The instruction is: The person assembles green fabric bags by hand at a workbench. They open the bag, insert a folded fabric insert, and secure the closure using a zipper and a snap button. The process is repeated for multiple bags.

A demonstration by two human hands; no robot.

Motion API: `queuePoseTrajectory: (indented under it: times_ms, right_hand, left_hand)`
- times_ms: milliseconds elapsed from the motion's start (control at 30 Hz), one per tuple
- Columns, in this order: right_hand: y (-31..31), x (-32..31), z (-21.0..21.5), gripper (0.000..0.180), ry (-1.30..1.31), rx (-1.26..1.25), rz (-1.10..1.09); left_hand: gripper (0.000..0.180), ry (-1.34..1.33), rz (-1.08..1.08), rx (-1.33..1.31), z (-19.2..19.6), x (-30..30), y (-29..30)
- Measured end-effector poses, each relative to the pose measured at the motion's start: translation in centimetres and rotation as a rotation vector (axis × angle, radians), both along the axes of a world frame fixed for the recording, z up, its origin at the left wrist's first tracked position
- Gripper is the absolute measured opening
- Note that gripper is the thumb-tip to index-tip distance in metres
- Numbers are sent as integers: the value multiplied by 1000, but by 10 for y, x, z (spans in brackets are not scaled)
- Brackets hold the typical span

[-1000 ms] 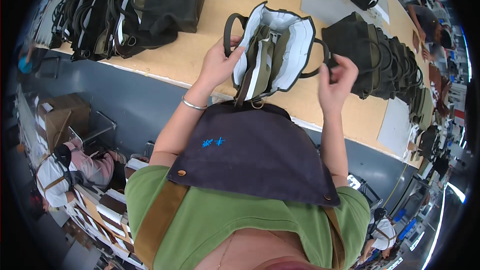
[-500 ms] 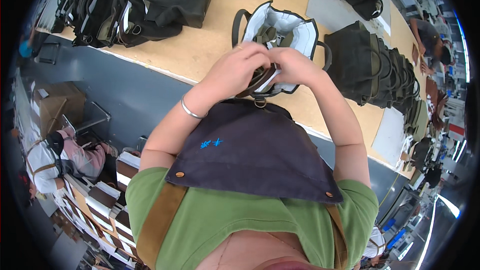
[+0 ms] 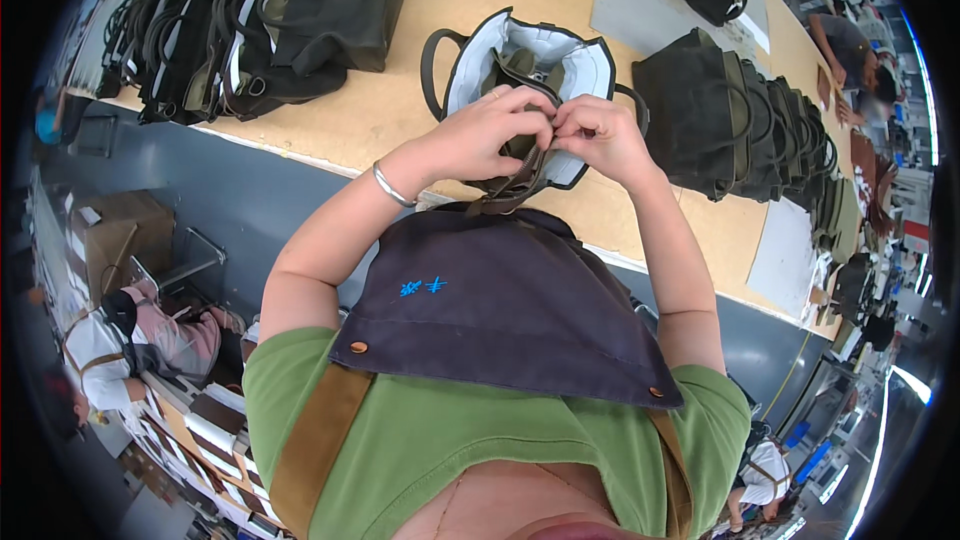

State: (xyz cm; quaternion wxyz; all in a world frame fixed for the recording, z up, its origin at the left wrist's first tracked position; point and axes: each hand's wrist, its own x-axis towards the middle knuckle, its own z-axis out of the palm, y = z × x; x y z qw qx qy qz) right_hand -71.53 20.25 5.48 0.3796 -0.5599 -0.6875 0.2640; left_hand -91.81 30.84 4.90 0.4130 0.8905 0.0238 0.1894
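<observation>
An open dark bag [image 3: 598, 75] with a pale, whitish lining stands on the table in front of me, its mouth facing up. One of its dark handles [image 3: 430, 68] loops out on the left. My left hand [image 3: 490, 135], with a silver bangle at the wrist, is closed on a brown strap [image 3: 508, 192] at the bag's near side. The fingertips of my right hand [image 3: 606, 138] pinch at the strap's upper end, meeting the left fingers. Olive-coloured parts [image 3: 520, 62] show inside the bag. What lies exactly between the fingertips is partly hidden.
Rows of dark bags stand on the wooden table [image 3: 385, 105] at left [image 3: 345, 15] and right [image 3: 685, 110], with more at the far right. A grey sheet [image 3: 640, 15] lies behind. A cardboard box [image 3: 125, 230] and a seated person [image 3: 105, 350] are at lower left.
The view has shifted slightly. My right hand has turned and drawn back a little from the left, its fingers now in a pinch. The brown strap shows more plainly between them.
</observation>
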Motion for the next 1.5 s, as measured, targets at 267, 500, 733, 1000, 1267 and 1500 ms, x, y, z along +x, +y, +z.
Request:
queuePoseTrajectory:
  times_ms: [267, 500, 733, 1000, 1267, 1500]
  right_hand:
    - [-18, 21, 2, 23, 98, -378, -105]
    - [-9, 10, 13, 10, -48, -344, 51]
    - [-5, -1, 27, 11, -307, -206, 23]
    - [6, -8, 34, 12, -284, -372, 81]
    - [8, -24, 29, 14, 29, -712, -60]
    - [17, -18, 25, 18, -26, -742, 85]
  left_hand:
    - [14, 210, 88, -363, 10, -36, 26]
    - [19, 196, 178, 126, 27, -30, 30]
    - [21, -66, 514, 503, 7, -8, 17]
    - [24, 350, 598, 375, 8, 0, 18]
    - [36, 215, 342, 165, 30, -17, -51]
    - [28, 117, 472, 87, -29, -12, -76]
